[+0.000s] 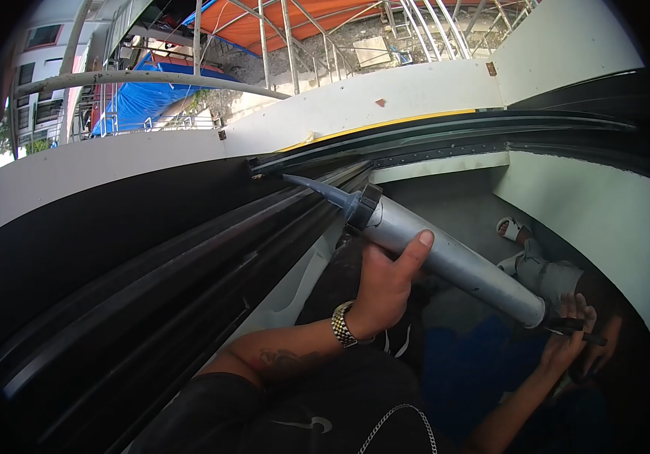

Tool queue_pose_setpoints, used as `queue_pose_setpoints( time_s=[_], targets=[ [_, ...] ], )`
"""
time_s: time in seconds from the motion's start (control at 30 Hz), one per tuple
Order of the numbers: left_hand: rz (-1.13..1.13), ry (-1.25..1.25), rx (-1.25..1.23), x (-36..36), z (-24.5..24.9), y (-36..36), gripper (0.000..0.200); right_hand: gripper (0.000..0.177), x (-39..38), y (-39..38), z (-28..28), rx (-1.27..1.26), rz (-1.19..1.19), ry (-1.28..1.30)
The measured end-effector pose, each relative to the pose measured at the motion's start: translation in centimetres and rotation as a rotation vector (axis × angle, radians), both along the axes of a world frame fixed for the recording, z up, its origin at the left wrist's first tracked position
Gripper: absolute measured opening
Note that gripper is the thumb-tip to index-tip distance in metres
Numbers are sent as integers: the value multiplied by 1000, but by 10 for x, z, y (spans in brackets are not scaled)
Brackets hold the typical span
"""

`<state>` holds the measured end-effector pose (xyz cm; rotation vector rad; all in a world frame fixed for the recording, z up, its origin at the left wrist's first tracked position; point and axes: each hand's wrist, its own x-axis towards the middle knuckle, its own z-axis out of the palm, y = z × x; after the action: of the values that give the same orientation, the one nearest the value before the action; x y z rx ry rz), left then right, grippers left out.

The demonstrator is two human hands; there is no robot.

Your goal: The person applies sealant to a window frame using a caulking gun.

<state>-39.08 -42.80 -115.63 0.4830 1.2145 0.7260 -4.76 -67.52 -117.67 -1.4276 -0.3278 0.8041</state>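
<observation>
A caulking gun [457, 261] with a silver barrel lies slantwise across the view, its grey tapered nozzle [325, 189] toward the upper left. My left hand [389, 284], a metal-band watch at its wrist, is wrapped around the barrel just behind the black front cap, thumb on top. At the rear end my right hand [567, 333] is closed about the black handle and trigger, the grip partly hidden by the fingers. The nozzle tip is right by the near end of a black window frame [416, 135], where a yellow strip [385, 123] runs along the outer edge.
Long black frame profiles [151, 295] extend down the left. A white ledge [340, 106] borders the opening, with a metal railing [151, 77] beyond. Below outside are a blue tarp [143, 94], an orange cover [325, 19] and scaffolding. A dark reflective pane [461, 348] is at the right.
</observation>
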Motion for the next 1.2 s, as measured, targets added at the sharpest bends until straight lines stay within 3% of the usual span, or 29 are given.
queue_pose_setpoints(
  time_s=[0.13,0.3,0.33,0.4,0.43,0.5,0.53,0.6,0.77,0.83,0.97,1.07,1.2],
  targets=[
    [-132,-97,-32,-1,-12,-7,46,27,2,-33,-28,-161,-124,-33],
    [-284,-97,62,4,-29,-19,48,48,-25,-58,-57,-324,-499,342],
    [-319,-82,100,-4,-22,-22,48,48,-41,-62,-43,-321,-500,340],
    [-353,-62,133,-10,-39,-28,48,51,-61,-73,-38,-620,-655,136],
    [-409,2,192,-15,-50,-33,49,51,-67,-84,-41,-623,-656,136],
    [-464,67,246,-23,-76,-41,51,38,-76,-101,-51,-806,-370,-497],
    [-533,59,197,-25,-96,-45,54,38,-81,-82,-49,-809,-364,-497],
    [-596,55,146,-22,-105,-48,56,25,-107,-6,-19,-790,-115,-538],
    [-734,94,141,-25,-109,-51,54,16,-153,163,55,-272,344,-771],
    [-724,117,175,-31,-96,-55,54,15,-168,227,101,-74,515,-875],
    [-607,92,255,-31,-120,-73,52,16,-197,343,125,244,890,-901],
    [-669,244,447,-32,-94,-76,55,13,-240,397,153,346,1116,-928],
    [-628,178,343,-17,-51,-53,58,18,-275,438,154,246,1221,-974]
  ],
)
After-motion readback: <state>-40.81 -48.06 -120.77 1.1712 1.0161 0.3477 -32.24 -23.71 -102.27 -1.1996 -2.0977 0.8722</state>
